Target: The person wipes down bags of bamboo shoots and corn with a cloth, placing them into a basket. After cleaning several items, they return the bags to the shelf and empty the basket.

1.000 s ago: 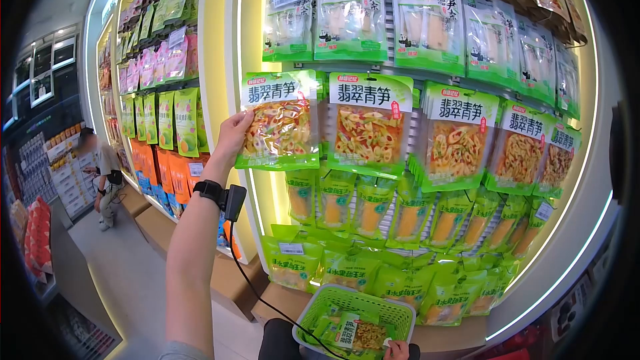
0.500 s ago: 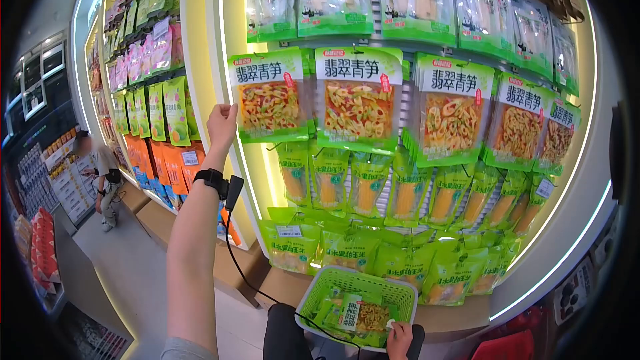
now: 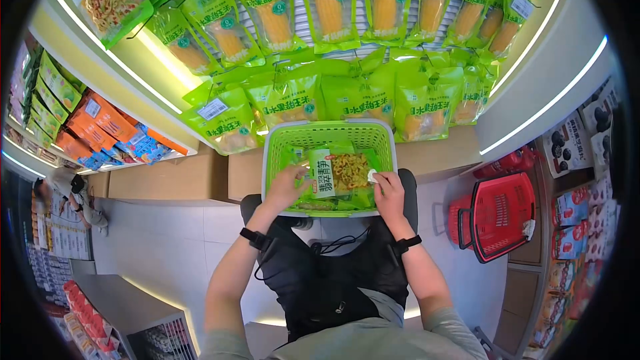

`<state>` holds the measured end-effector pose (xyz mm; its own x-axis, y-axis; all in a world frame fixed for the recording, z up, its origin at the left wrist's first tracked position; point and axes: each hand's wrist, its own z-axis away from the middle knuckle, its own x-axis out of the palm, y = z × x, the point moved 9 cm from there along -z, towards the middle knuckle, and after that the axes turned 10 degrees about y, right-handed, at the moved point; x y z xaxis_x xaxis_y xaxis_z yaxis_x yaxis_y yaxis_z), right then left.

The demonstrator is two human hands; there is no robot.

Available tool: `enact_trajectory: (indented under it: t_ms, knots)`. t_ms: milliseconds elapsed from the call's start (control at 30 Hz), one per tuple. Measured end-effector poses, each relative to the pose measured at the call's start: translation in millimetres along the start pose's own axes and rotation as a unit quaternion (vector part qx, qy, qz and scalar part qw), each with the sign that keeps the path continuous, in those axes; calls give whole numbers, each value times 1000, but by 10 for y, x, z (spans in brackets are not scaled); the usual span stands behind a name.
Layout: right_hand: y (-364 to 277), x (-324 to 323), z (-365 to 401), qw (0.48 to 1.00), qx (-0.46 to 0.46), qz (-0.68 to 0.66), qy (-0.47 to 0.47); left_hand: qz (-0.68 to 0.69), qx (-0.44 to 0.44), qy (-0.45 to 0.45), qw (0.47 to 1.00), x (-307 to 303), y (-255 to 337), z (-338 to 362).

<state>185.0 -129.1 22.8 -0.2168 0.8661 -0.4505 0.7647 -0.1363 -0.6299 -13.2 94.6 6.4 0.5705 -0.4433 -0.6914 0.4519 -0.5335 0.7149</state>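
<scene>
A green and white basket (image 3: 272, 135) rests at my knees, holding several green packets. On top lies a packet with a white label and a picture of sliced food (image 3: 349, 172). My left hand (image 3: 288, 189) is at the packet's left edge, fingers curled against it. At the packet's right side my right hand (image 3: 389, 193) pinches a small white item (image 3: 372, 175). Green corn bags (image 3: 331, 10) hang on the rack above the basket.
A red shopping basket (image 3: 503, 213) stands on the floor at the right. Cardboard-coloured boxes (image 3: 163, 177) line the shelf base. Another person (image 3: 70, 193) is at the far left. Orange packets (image 3: 110, 120) hang at the left.
The view has tilted down towards the basket. My left hand has come down from the hanging packets to the packet in the basket. My right hand stays at the basket's right side.
</scene>
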Motion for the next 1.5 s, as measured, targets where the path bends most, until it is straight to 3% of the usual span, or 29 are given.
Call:
enact_trajectory:
  t_ms: [67, 133, 167, 300, 367, 400, 467, 500, 567, 800, 900, 933, 1167, 1300, 1367, 1500]
  knots:
    - [-6, 20, -4, 1000, 2, -2, 1, -35, 7, -38, 999, 399, -30, 77]
    - [8, 11, 16, 1000, 0, -6, 8, -149, -63, -76, 984, 646, -160, 155]
    - [27, 43, -51, 1000, -2, -12, 20, -147, -110, -30, 982, 635, -227, 37]
    - [31, 24, -62, 1000, 8, -11, 24, -160, -153, -47, 974, 793, -404, -45]
    - [39, 17, -65, 999, 10, -18, 29, 161, -287, -13, 944, 924, -610, -22]
    - [42, 16, -69, 999, 10, -18, 29, 160, -286, -13, 945, 940, -601, -38]
    - [36, 7, -74, 999, 9, -21, 34, 436, -324, -26, 839, 1096, -436, -44]
    - [36, 9, -74, 999, 9, -22, 34, 436, -324, -26, 839, 1088, -306, -18]
    - [34, 2, -84, 999, 7, -24, 39, 498, -365, -40, 785, 1194, -71, 97]
    - [43, 3, -80, 999, 0, -22, 46, 549, -361, 31, 754, 1290, 186, 85]
    - [56, 7, -74, 999, 11, -21, 46, 499, -379, 28, 779, 1308, 284, 92]
    - [57, 3, -75, 999, 15, -20, 47, 526, -383, 35, 759, 1346, 290, 100]
    - [106, 10, -47, 998, 33, -15, 44, 583, -394, 71, 707, 1895, -173, 35]
    - [104, -35, -50, 998, 39, -18, 53, 529, -403, 124, 737, 1983, -288, 89]
    - [152, -82, -58, 995, 62, -41, 70, 470, -384, 125, 785, 1853, -339, 72]
    - [64, -294, -158, 982, 124, -83, 111, 501, -313, 136, 795, 807, 223, 199]
